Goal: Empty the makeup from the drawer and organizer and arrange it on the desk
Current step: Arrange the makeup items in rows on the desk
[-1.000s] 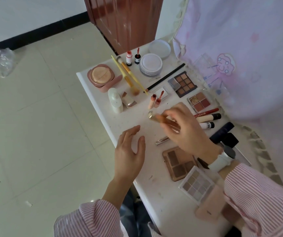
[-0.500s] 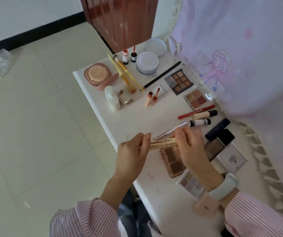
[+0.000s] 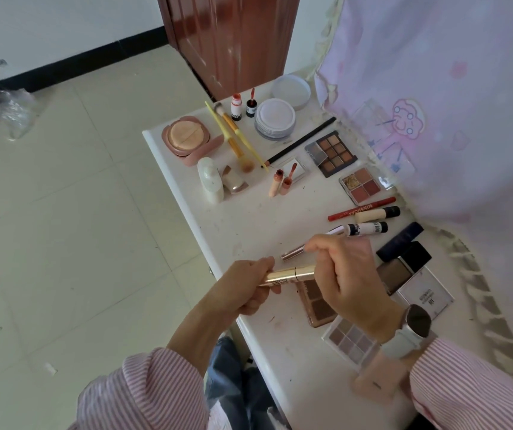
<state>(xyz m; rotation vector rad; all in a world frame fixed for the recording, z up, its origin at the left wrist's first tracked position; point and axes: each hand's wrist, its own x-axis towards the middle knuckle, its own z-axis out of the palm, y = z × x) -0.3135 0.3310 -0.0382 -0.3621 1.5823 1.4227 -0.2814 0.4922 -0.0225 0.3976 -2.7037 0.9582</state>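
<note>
1. Makeup is spread all over the white surface (image 3: 249, 225), and one gold tube (image 3: 292, 273) is held up just over the near left edge.
2. Left hand (image 3: 242, 290) has its fingers curled round the tube's left end; right hand (image 3: 348, 274) grips the right end. So both hands are holding the same tube, which lies roughly level between them.
3. Right under the hands there's a brown palette (image 3: 317, 302), partly hidden, and a pale shimmery palette (image 3: 349, 338) nearer the front edge.
4. A rose-gold stick (image 3: 292, 252) lies just beyond the right hand's fingers.
5. Far left corner has a pink cushion compact (image 3: 187, 138), with two yellow brushes (image 3: 236, 138) beside it.
6. Along the right edge: nine-pan palette (image 3: 331, 153), red pencil (image 3: 362, 208), dark bottle (image 3: 404, 265).
</note>
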